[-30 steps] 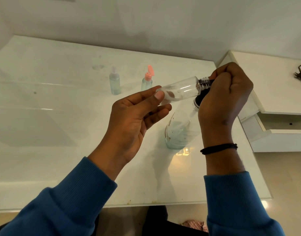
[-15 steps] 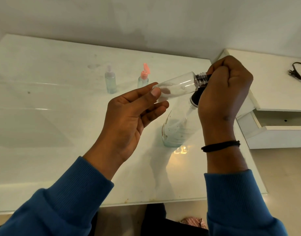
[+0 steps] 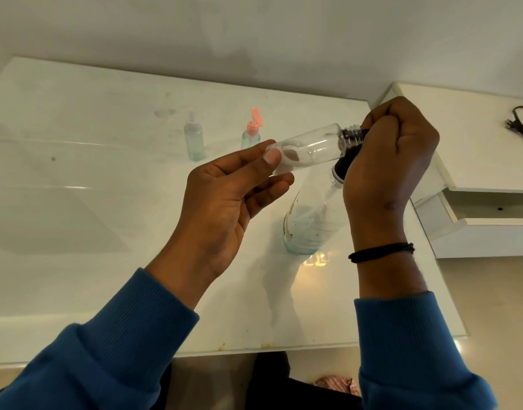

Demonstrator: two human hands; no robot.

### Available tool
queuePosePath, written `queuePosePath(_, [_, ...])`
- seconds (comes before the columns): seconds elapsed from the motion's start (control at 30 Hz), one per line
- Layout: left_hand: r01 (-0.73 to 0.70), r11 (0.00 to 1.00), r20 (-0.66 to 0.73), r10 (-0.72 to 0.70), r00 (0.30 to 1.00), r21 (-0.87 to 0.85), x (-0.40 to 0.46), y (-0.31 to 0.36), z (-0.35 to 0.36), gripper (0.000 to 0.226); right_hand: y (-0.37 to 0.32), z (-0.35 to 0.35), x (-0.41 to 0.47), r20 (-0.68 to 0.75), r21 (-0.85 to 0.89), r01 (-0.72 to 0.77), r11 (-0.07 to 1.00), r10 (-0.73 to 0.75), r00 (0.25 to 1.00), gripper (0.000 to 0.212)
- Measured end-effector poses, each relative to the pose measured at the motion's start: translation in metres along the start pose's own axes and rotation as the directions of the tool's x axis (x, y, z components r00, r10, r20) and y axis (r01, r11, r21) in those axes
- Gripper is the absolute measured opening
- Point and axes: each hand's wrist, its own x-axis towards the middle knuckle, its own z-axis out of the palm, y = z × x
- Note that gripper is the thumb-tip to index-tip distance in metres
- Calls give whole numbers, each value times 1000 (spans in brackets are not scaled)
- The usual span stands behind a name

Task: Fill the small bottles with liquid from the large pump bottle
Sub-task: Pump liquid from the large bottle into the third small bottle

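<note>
A small clear empty bottle (image 3: 310, 149) lies almost level in the air, its threaded neck pointing right. My left hand (image 3: 224, 196) pinches its base between thumb and fingers. My right hand (image 3: 393, 155) is curled over the black pump head of the large clear bottle (image 3: 307, 223), right at the small bottle's mouth. The large bottle stands on the white table (image 3: 106, 276), with a little liquid at its bottom. Two more small bottles stand further back: one with a clear cap (image 3: 193, 139) and one with an open pink flip cap (image 3: 252, 131).
A white cabinet (image 3: 476, 161) with a drawer pulled partly open (image 3: 488, 229) stands to the right of the table. A black cable (image 3: 520, 122) lies on top of it. The wall runs behind the table.
The hands and the small bottle keep nearly the same pose. The small bottle's neck has shifted slightly against the pump head under my right hand.
</note>
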Motion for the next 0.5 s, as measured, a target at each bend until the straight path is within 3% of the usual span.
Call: queuePosePath(0.5, [7,1000,1,-7,1000,-7,-1,0,1,43,-2,-2,0,-27,-65,26,998,-28,999,21])
